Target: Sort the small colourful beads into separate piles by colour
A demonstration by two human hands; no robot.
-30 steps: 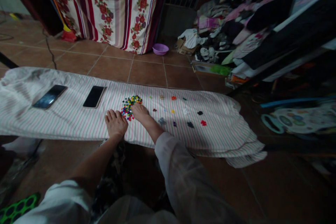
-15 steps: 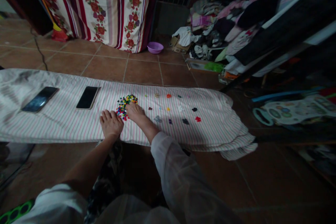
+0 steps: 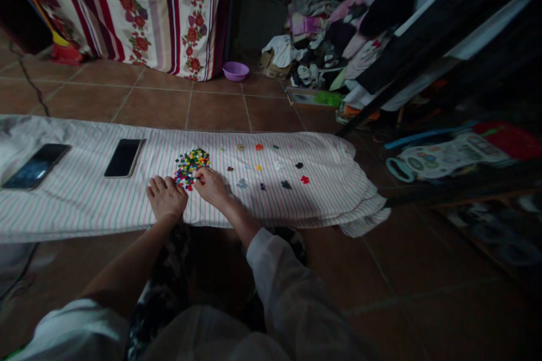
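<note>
A mixed pile of tiny coloured pieces [image 3: 192,162] lies on a striped cloth [image 3: 105,197]. My left hand [image 3: 166,196] rests flat on the cloth against the pile's near left edge, fingers stretched out and holding nothing. At the pile's lower right, my right hand [image 3: 210,185] has thumb and fingertips pinched together; whatever is between them is too small to make out. To the right sit little groups sorted by colour, among them red pieces [image 3: 305,179], black pieces [image 3: 299,165], orange pieces [image 3: 259,147], grey pieces [image 3: 241,183] and white pieces [image 3: 278,165].
Two phones, one nearer [image 3: 123,158] and one farther left [image 3: 37,166], lie on the cloth. Beyond its far edge are a tiled floor, a purple basin [image 3: 236,71], a flowered curtain [image 3: 139,11] and a heap of clothes [image 3: 334,28]. A dark slanting frame stands at the right.
My right hand has drawn back slightly from the pile's middle to its near right edge, fingers pinched. My left hand stays flat beside the pile. The whole view has shifted.
</note>
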